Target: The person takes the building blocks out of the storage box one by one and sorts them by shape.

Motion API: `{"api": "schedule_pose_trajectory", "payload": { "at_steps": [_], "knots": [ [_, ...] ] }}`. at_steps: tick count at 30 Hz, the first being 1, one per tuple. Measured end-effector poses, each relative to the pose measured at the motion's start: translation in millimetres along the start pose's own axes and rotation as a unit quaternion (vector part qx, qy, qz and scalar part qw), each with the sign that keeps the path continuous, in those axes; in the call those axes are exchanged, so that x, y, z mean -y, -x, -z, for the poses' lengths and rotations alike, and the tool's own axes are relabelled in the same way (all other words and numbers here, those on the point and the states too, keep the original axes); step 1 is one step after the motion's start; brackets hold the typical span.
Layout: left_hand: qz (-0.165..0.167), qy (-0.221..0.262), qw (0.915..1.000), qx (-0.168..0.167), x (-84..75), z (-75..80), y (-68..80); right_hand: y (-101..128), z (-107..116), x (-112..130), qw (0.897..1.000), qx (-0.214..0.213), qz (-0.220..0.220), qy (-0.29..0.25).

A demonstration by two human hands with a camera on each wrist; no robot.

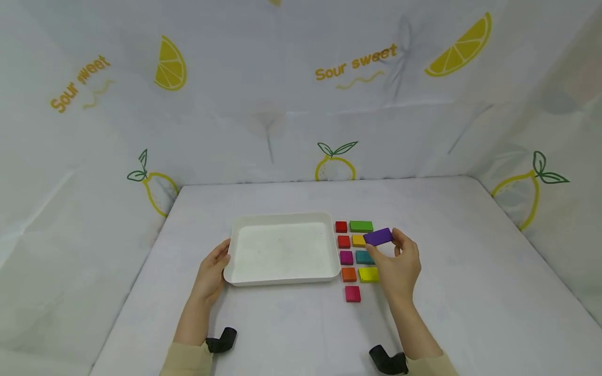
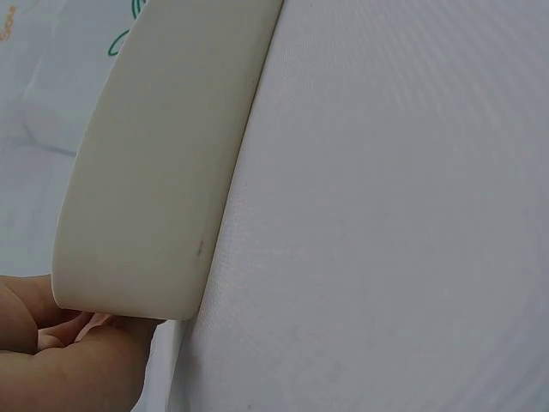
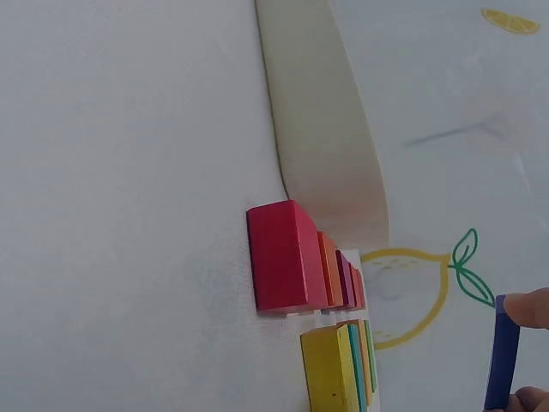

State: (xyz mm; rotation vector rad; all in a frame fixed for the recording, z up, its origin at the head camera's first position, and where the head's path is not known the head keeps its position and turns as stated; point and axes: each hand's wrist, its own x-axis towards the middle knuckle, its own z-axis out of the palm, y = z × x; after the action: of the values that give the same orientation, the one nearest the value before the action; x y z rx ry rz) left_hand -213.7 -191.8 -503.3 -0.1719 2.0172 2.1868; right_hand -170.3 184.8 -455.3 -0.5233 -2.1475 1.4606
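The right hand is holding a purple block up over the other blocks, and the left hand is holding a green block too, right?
Not quite. The left hand holds no block; it touches the left rim of the white tray, as the head view shows. The right hand does pinch the purple block above the other blocks.

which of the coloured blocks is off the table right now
The purple block, pinched in the right hand above the rows; all the others lie flat on the table.

A staged recording booth, not a lived-in room: white lemon-printed cloth (image 1: pixel 301 104) reading "Sour sweet" walls in a white-covered worktop (image 1: pixel 470 271) on three sides.
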Motion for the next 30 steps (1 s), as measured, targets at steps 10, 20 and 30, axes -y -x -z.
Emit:
{"api": "schedule_pose_trajectory", "payload": {
  "at_steps": [10,20,30],
  "knots": [
    [-0.006,-0.002,1.0,-0.001,-1.8,-0.6,2.6,30.2,15.7,-9.7,0.995,-0.032,-0.068,0.067],
    [-0.001,-0.001,1.0,-0.002,-2.3,1.3,3.9,53.3,18.2,-22.1,0.989,-0.041,-0.042,0.136],
    [-0.001,-0.002,1.0,0.006,-2.3,2.5,2.8,66.0,12.0,-19.8,0.977,-0.008,-0.056,0.206]
  ]
}}
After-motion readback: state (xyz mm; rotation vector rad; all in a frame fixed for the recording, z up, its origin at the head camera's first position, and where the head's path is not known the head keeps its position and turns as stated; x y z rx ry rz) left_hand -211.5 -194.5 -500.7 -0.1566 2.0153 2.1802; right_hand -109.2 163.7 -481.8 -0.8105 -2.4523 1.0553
